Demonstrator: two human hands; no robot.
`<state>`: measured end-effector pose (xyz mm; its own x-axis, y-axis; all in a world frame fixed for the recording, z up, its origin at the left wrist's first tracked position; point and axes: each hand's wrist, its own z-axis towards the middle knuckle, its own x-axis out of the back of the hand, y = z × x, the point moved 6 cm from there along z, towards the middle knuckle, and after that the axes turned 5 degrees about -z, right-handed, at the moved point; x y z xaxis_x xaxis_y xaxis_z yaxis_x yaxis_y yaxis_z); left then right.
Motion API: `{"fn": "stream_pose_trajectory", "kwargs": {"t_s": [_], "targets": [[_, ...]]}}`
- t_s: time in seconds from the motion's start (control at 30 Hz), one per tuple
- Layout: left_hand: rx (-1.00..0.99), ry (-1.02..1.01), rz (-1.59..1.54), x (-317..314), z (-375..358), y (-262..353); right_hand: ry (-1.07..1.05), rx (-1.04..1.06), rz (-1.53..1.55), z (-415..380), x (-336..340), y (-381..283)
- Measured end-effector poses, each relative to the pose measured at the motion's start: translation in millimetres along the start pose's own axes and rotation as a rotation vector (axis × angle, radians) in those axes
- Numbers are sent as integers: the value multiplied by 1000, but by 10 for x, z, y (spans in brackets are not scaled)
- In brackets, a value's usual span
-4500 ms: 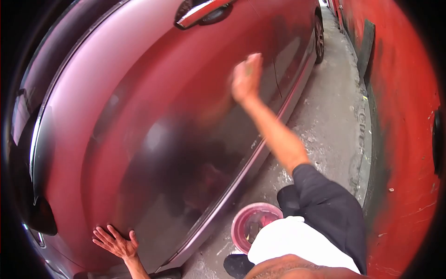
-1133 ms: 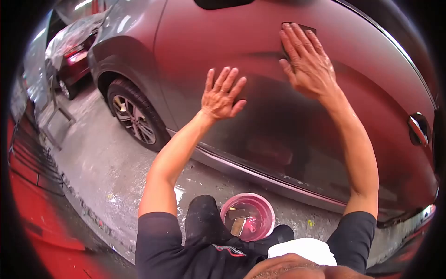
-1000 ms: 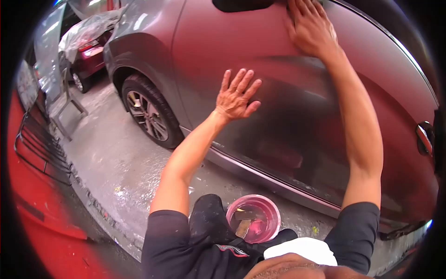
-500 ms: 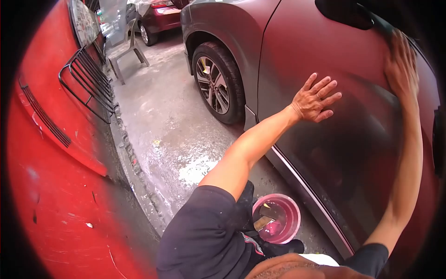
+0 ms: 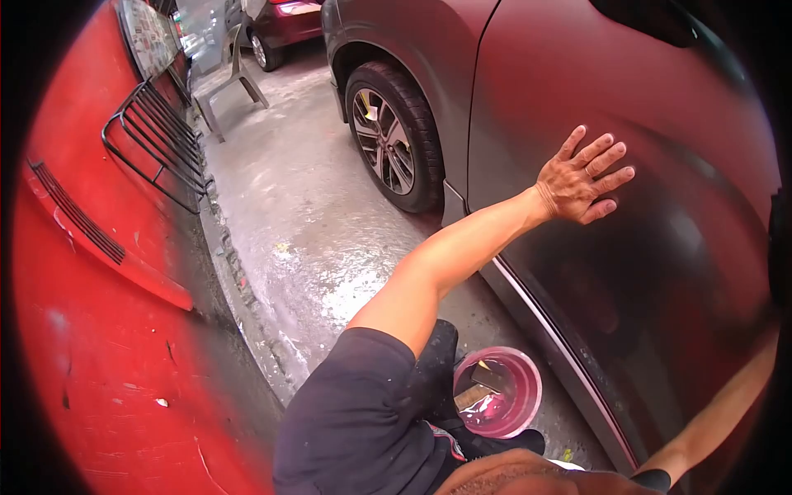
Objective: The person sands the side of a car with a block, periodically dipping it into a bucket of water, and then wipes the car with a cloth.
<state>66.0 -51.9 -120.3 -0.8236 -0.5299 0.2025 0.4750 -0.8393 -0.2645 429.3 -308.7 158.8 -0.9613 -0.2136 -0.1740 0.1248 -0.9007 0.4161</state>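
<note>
My left hand (image 5: 584, 180) lies with its fingers spread against the dark door panel (image 5: 569, 272) of a car, a ring on one finger. Nothing is held in it. Of my right arm only the forearm (image 5: 726, 408) shows at the lower right, beside the door; the right hand is out of view. Below, a pink bucket (image 5: 528, 396) stands on the ground near my legs, with water, a brown block (image 5: 472, 397) and a pink piece inside.
A car wheel (image 5: 392, 136) is left of the door. A grey plastic chair (image 5: 235, 82) stands farther back, near another car (image 5: 289, 29). Along the left runs a red wall (image 5: 107, 355) with a black metal rack (image 5: 161, 144). The concrete ground (image 5: 305, 214) looks wet.
My right hand has left the upper door near the mirror and gone out of view at the right. My left hand remains spread on the door, slightly farther right in view.
</note>
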Motion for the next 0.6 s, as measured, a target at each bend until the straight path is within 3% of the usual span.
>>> {"fn": "stream_pose_trajectory", "kwargs": {"t_s": [0.13, 0.23, 0.3, 0.33, 0.43, 0.53, 0.6], "targets": [[35, -41, 12, 4, 11, 39, 143, 69, 35, 191, 1363, -1028], [130, -76, 46, -18, -46, 138, 148, 27, -29, 334, 1402, -1364], [255, -91, -107, 109, -171, 436, -200, -215, 285, 363, 940, -1449], [309, -126, -207, 217, -251, 645, -199, -228, 278, 317, 1041, -1387], [265, -206, -407, 336, -1042, 1384, -125, -105, 102, 232, 1361, -1262], [359, -517, -666, 233, -2200, 2106, -124, -100, 157, 215, 1453, -1304], [391, -674, -676, 262, -2816, 2524, -116, -113, 166, 175, 1462, -1300]]}}
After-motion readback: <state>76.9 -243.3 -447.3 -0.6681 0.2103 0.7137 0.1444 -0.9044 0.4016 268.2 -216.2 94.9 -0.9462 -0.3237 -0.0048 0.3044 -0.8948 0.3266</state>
